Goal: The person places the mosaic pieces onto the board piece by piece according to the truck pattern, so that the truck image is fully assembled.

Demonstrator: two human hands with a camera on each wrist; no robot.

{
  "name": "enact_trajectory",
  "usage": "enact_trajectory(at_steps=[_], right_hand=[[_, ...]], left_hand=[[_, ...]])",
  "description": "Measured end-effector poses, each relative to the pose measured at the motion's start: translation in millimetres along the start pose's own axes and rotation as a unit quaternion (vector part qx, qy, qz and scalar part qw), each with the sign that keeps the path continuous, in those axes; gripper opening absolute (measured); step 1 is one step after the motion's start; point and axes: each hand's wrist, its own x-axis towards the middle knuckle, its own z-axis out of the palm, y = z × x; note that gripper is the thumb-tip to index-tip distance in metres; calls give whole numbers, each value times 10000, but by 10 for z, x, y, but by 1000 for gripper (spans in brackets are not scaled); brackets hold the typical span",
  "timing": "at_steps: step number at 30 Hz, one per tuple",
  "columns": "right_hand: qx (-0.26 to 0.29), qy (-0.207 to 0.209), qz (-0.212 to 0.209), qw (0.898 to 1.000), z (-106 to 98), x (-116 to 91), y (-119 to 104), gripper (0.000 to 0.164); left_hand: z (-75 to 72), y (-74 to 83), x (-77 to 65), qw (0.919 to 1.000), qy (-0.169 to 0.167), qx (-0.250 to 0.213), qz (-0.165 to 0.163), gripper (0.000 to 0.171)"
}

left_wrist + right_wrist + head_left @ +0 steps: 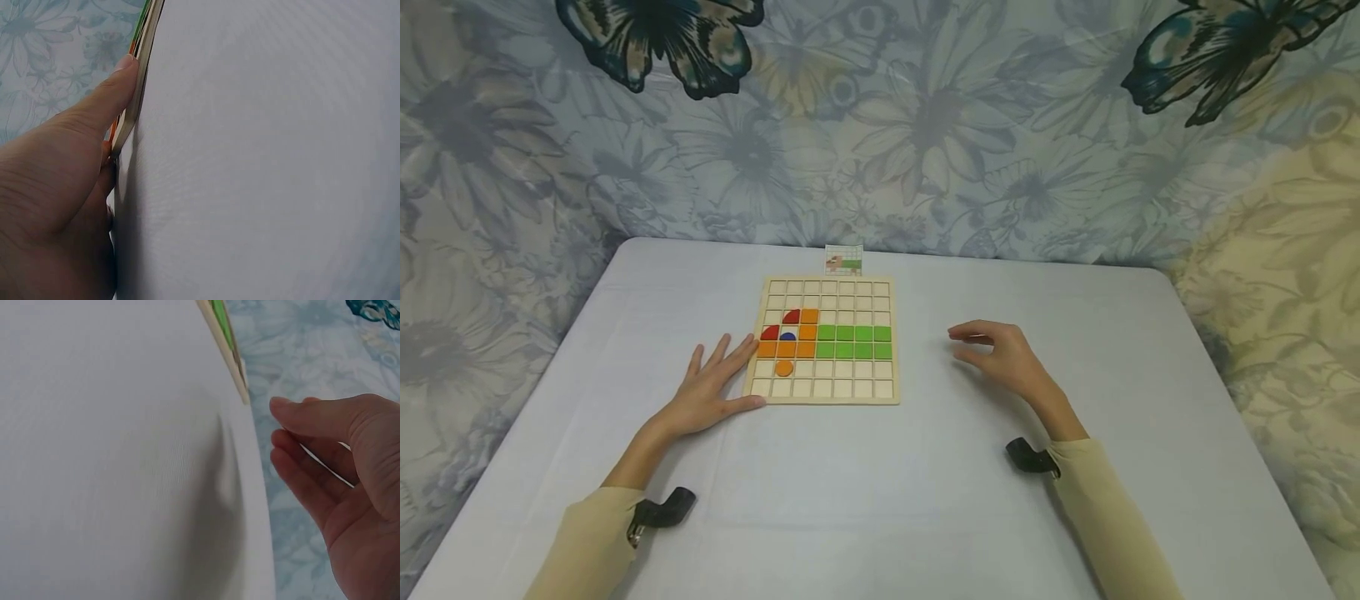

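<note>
A wooden grid board (831, 403) lies on the table with coloured pieces in its cells. Green square tiles (854, 342) fill two rows on the right; orange square tiles (807, 332) stand to their left. Among these are two red rounded pieces (792, 317) and a blue half-round piece (787, 337). One round orange piece (784, 368) sits lower down. My left hand (703, 396) spreads its fingers at the board's left edge, the thumb on its near left corner. Right of the board, my right hand (1003, 358) hovers with fingers loosely bent, holding nothing in the right wrist view.
Behind the board's far edge lies a small printed card (844, 260) with a grid picture. A white cloth covers the table (880, 500). Beyond the table's far edge hangs a flowered cloth (925, 142) with butterflies. Each wrist wears a black camera (666, 508).
</note>
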Motion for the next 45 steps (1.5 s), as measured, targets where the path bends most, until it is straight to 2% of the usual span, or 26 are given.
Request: enact_trajectory(at_steps=[3,12,23,31,45], right_hand=[[-124,139,20,9998,-115,-114,103,31],[-629,337,440,9965,-414,-477,385,32],[-990,306,260,9943,-600,-732,559,35],[-808,390,251,9957,-616,-793,562,35],[-712,486,25,9963,-566,-738,538,39]], left_hand=[[5,-2,-7,10000,16,-16,15,96],[26,-19,-32,10000,39,0,-9,96],[11,-10,-32,10000,42,-31,12,96],[13,-19,-20,9999,105,-18,67,96],[24,-32,0,9999,76,51,55,96]])
